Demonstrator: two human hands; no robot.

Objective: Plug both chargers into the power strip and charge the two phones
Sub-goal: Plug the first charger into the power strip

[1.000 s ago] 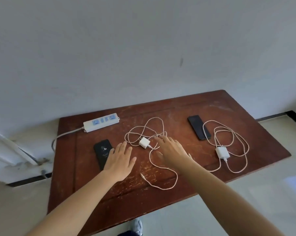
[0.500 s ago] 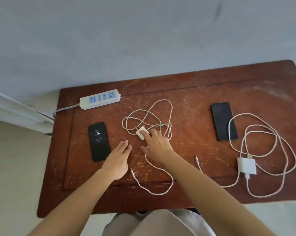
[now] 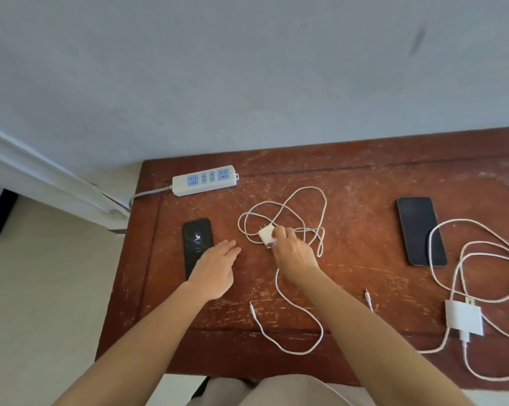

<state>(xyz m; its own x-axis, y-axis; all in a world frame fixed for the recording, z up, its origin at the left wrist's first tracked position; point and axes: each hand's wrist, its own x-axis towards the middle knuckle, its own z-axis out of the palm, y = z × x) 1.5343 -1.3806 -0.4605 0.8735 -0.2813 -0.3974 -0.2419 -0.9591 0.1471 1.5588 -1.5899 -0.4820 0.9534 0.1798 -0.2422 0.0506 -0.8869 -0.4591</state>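
The right hand (image 3: 294,253) pinches the small white charger (image 3: 265,235) amid its looped cable (image 3: 291,212) on the wooden table (image 3: 349,183). The left hand (image 3: 215,266) lies flat, fingers spread loosely, partly over the lit phone (image 3: 197,238), near the power strip (image 3: 205,180). The second phone (image 3: 421,234) and second charger (image 3: 464,317) lie well apart to the right.

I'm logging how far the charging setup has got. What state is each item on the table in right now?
power strip: sockets all free, red light on
left phone: screen lit, no cable attached
right phone: screen dark, no cable attached
small charger: unplugged, pinched by right hand
large charger: unplugged, lying on table
left hand: open, holding nothing
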